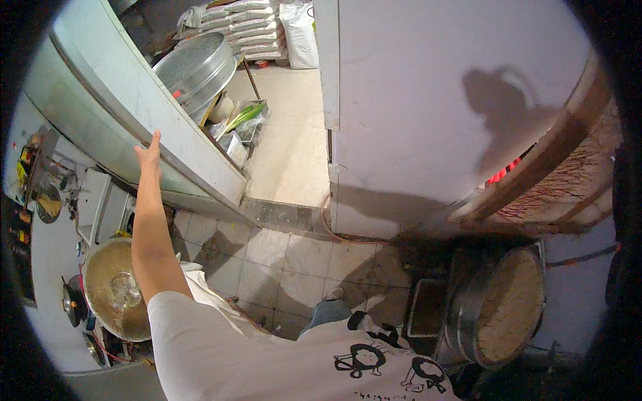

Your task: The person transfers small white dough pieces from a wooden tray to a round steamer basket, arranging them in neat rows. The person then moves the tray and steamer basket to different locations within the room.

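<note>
My left arm reaches forward, and my left hand is against the edge of a pale door or partition panel, thumb and a finger spread, the rest of the fingers hard to see. My right hand is out of view. Before me lies a doorway with a raised sill. Past it, large round metal steamer trays lean at the left, above a crate with green onions and plastic bags.
Stacked white sacks stand beyond the doorway. A large round pan is at left. At lower right are stacked round steamers and a dark tray. A hose runs along the tiled floor by the wall.
</note>
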A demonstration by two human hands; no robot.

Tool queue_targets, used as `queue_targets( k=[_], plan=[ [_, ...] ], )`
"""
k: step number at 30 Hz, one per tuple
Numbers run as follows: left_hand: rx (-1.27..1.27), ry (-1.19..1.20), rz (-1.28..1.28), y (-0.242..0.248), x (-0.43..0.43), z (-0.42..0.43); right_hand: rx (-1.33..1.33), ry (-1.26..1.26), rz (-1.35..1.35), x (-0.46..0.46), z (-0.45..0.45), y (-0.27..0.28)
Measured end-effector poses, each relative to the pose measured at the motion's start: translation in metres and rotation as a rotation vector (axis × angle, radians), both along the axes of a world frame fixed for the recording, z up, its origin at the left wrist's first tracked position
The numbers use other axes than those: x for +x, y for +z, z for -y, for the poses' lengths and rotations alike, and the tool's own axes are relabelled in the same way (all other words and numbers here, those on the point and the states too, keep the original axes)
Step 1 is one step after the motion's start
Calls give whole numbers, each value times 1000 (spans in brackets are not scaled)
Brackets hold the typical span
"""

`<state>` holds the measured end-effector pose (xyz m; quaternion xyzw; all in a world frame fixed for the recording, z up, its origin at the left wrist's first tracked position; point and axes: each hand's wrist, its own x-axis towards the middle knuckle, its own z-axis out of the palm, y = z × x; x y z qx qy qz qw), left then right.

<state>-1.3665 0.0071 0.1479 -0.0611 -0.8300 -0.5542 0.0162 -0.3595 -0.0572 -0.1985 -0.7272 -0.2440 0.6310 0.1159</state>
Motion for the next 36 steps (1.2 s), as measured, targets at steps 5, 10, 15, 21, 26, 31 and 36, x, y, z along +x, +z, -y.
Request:
queue_targets(
  k=[5,10,15,21,26,31,36],
  plan=[
    [-74,43,-9,-1,-38,-6,-18,-112,-5,2,57,0],
    [-31,131,-47,10,-35,-12,-4,-215,-92,19,126,-23],
    [65,80,-111,-9,-42,-17,136,-272,-216,34,159,-44],
    [-24,57,-117,-6,22,-30,178,-175,-122,-23,98,-23],
    [78,-180,-223,-16,78,-36,108,-250,-104,-59,72,1],
    [93,-334,-297,-18,134,-44,105,-266,-146,-81,80,8],
    [54,-371,-470,-44,168,-63,171,-526,-556,-60,136,-26]
  ],
)
